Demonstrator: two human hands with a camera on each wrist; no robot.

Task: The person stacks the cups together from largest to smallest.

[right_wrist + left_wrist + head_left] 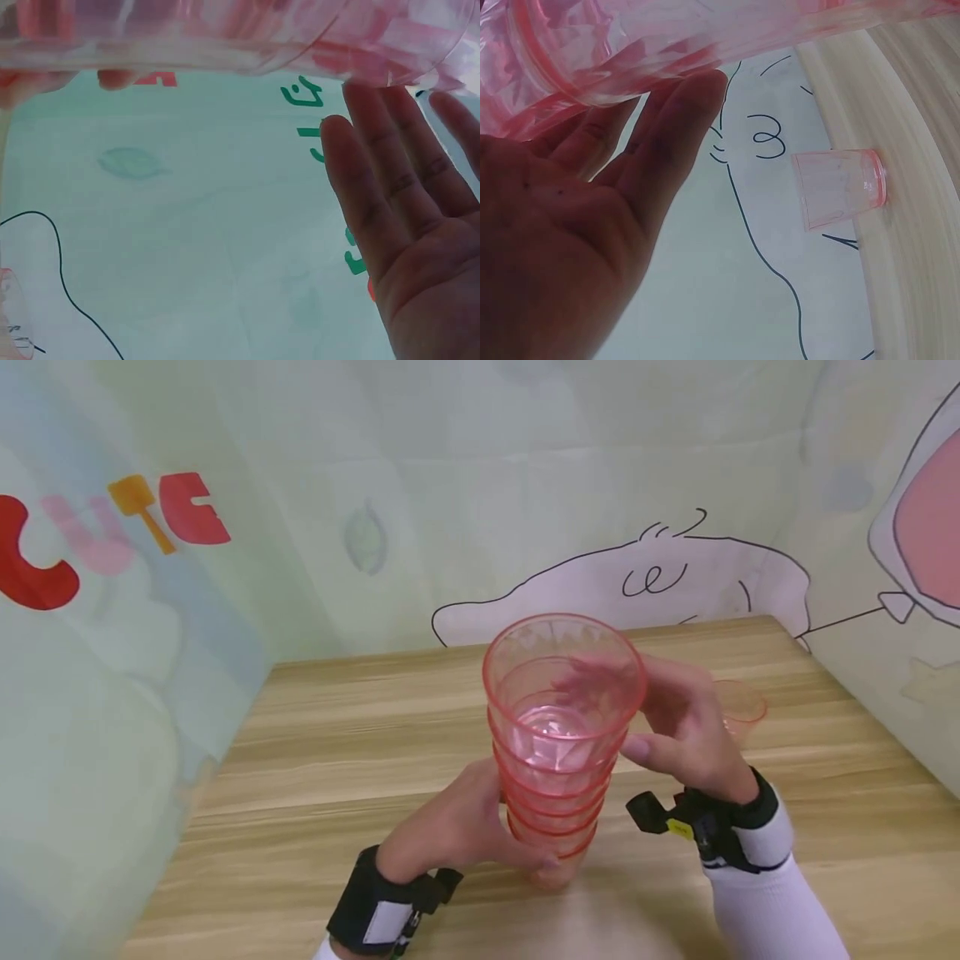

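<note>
Stack of clear pink cups [551, 785] is standing mouth-up over the table [337, 735]; taking it as clock centre. Left hand [465, 827], eight o'clock, is gripping the low end. Right hand [686, 718], near three, is spreading loosely extended fingers behind the upper cups; contact unclear. Lone cup [742, 702] is sitting just beyond, near three. Judgement: left is bearing the load, so gripping firmly without squeezing, levelling the rim, steadying lightly with the right.

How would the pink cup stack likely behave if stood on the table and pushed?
The pink cup stack would probably tip easily, being tall and narrower at its base. Its glossy clear walls look thin, suggesting light, somewhat slippery plastic. It could also separate, being nested.
</note>
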